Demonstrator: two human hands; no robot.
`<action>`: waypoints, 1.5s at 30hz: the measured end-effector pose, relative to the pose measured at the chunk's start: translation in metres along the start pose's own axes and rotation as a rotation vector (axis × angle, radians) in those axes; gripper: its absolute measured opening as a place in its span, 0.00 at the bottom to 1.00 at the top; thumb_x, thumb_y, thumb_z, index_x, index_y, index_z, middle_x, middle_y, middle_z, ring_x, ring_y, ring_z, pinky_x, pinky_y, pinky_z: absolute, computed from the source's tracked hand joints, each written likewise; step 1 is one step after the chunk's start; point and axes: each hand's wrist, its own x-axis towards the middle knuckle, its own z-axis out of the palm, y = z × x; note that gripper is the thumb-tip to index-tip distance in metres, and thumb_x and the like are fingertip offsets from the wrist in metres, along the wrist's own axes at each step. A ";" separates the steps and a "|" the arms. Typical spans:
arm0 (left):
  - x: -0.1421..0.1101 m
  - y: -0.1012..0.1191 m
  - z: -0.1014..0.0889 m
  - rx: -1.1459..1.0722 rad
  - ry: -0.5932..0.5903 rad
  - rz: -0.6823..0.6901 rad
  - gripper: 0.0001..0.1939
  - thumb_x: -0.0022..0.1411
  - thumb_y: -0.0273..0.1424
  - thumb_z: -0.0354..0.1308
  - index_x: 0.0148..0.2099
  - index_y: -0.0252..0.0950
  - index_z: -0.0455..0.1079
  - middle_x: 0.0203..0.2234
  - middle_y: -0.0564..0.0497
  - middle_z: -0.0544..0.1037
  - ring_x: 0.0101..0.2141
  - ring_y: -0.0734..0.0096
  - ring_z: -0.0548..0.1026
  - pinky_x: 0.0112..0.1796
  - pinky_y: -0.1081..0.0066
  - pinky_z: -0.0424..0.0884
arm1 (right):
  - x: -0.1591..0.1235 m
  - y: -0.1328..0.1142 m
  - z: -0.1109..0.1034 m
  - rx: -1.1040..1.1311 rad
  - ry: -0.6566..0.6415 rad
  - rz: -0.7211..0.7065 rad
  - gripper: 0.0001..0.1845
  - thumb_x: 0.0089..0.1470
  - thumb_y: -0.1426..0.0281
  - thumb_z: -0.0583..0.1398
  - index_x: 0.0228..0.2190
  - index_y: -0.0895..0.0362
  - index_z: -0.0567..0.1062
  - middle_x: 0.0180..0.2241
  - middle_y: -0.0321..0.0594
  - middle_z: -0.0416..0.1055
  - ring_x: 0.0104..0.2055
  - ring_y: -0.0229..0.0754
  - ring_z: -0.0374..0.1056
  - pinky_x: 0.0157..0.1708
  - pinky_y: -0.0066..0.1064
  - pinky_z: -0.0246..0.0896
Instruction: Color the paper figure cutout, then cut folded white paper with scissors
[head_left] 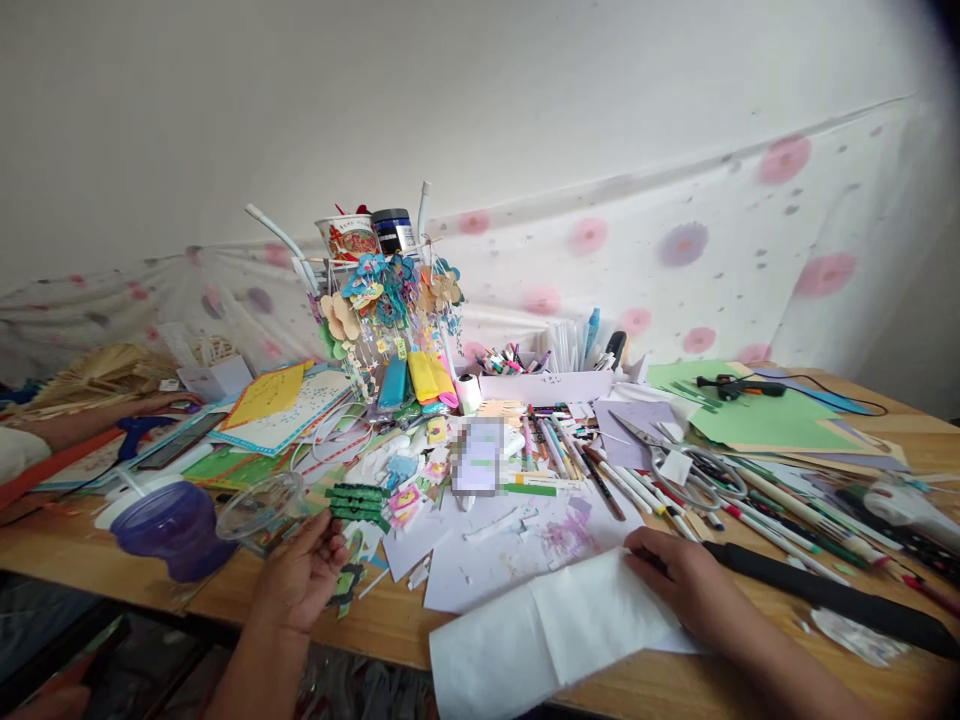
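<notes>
Between the thumb and fingers of my left hand [307,568] is a small green craft piece [360,505] with dark stripes, held upright above the table's front edge. Another green and black cutout [345,582] lies just beside that hand. My right hand [679,572] grips the far end of a long, folded white tissue [547,625]. The tissue stretches toward the front edge and hangs past it. Beneath it, a white paper sheet [487,560] with purple smudges and scraps lies on the table. A thick black rod [832,595] lies by my right wrist.
Markers [555,450], scissors [675,455] and paper scraps crowd the table. A purple cup [176,530] stands near the left front edge. Behind, flower ornaments [382,290] hang from a rack. A glue gun [739,387] rests on green paper [765,425]. Another person's arm [112,425] reaches in from the left.
</notes>
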 end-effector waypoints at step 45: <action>-0.048 -0.047 0.104 1.459 -1.131 0.314 0.14 0.58 0.40 0.49 0.25 0.36 0.62 0.22 0.55 0.66 0.27 0.69 0.66 0.27 0.73 0.57 | -0.018 0.013 -0.003 0.443 0.298 0.286 0.14 0.51 0.57 0.57 0.28 0.55 0.69 0.21 0.32 0.62 0.23 0.38 0.58 0.21 0.28 0.51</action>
